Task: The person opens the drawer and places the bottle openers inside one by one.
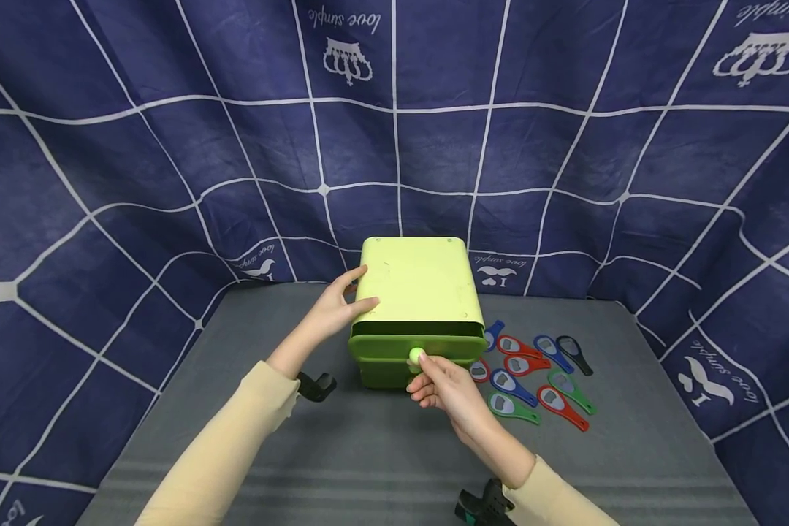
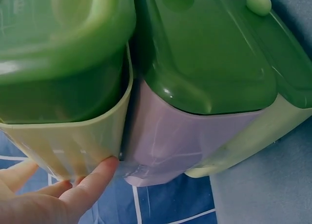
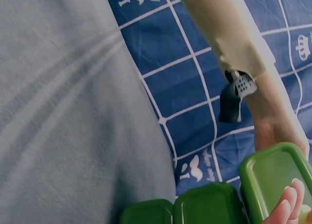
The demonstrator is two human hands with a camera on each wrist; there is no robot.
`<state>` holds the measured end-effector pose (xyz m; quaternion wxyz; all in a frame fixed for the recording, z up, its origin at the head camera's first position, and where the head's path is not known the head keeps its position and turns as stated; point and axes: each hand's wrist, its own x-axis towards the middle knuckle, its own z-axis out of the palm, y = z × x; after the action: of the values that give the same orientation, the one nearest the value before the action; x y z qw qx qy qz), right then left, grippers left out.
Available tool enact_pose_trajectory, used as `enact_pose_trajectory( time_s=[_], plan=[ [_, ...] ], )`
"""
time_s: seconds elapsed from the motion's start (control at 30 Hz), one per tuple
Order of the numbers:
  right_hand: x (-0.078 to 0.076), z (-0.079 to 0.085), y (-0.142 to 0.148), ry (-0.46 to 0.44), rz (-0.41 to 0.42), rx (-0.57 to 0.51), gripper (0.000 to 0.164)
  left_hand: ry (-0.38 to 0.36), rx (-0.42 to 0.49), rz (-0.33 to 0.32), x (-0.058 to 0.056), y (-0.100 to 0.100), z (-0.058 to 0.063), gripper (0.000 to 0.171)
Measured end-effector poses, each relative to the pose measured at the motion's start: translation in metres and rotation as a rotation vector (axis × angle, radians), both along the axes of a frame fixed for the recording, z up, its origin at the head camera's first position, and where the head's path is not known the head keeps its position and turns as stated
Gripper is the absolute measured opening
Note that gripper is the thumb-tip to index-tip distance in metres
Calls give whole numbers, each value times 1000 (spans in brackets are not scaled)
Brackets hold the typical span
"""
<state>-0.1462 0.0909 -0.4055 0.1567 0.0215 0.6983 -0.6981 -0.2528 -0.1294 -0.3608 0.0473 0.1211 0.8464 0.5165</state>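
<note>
A drawer box with a pale yellow-green top stands mid-table, its tiers stacked. Its green top drawer sits slightly out, leaving a dark gap under the casing's front edge. My right hand pinches that drawer's light green round knob between thumb and fingers. My left hand rests on the box's left side and top edge with fingers spread. In the left wrist view, my left thumb and fingers touch the yellowish casing, beside a lilac casing. Fingers of my right hand partly show before the green drawer front.
Several bottle openers with red, blue, green and black handles, such as a red one and a black one, lie right of the box on the grey table. A navy cloth with white lines hangs behind.
</note>
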Motion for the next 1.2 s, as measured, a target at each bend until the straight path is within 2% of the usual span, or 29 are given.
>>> enact_pose_trajectory(
  time_s=[0.33,0.6,0.83,1.2],
  plan=[
    [25,-3,7,-16,80,-31,52,35,-51,-7,0,0,0,75],
    [44,-3,14,-36,152,-56,51,33,-66,-2,0,-1,0,74],
    [48,-5,19,-50,152,-59,48,23,-63,-5,-1,1,-1,75],
    [46,-10,23,-20,184,-69,49,9,-39,0,-2,0,0,76]
  ],
)
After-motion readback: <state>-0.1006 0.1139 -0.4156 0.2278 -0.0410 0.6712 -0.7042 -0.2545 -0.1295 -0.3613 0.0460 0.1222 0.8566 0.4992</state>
